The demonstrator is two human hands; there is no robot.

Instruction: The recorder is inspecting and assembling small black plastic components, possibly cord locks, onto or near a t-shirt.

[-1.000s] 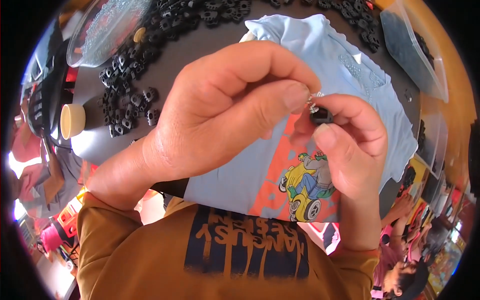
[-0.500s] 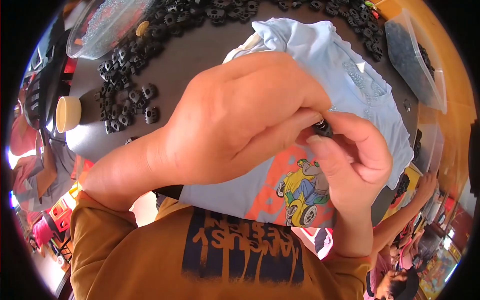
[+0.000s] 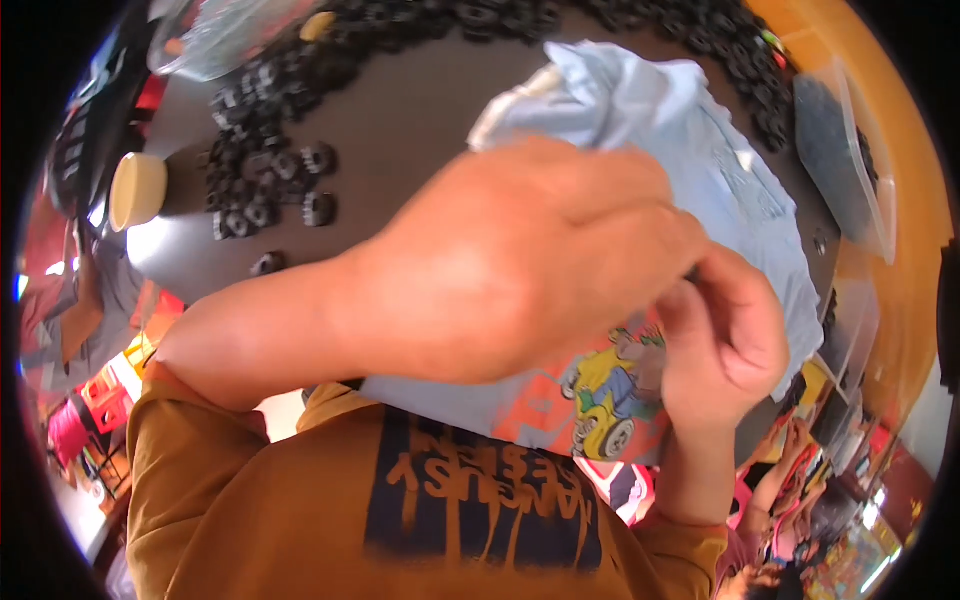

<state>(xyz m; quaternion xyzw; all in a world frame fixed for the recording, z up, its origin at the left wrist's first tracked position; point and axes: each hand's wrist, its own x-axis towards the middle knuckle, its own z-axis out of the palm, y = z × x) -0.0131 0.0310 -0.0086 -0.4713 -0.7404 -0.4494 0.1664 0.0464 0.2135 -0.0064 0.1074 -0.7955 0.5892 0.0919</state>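
Just right of the middle, my two hands meet over a small black plastic cord lock (image 3: pixel 692 273), of which only a dark sliver shows. My right hand (image 3: pixel 728 335) pinches it between thumb and bent fingers. My left hand (image 3: pixel 530 255) reaches across from the left, blurred, its back turned up and its fingers closed at the same piece; its fingertips are mostly hidden. Beneath both hands a light blue shirt (image 3: pixel 640 95) with a cartoon print lies over the table's near edge and my lap. Small silvery bits, blurred, rest on its upper right part.
Many black cord lock pieces (image 3: pixel 260 190) lie along the left and far side of the dark table (image 3: pixel 400 130). A cream cup (image 3: pixel 138 190) stands at the left. Clear containers stand far left (image 3: pixel 215 45) and at right (image 3: pixel 850 165). Other people sit at both sides.
My left hand has turned over further and shifted slightly right, covering more of the cord lock. My view has shifted a little. The right hand keeps its pinch.
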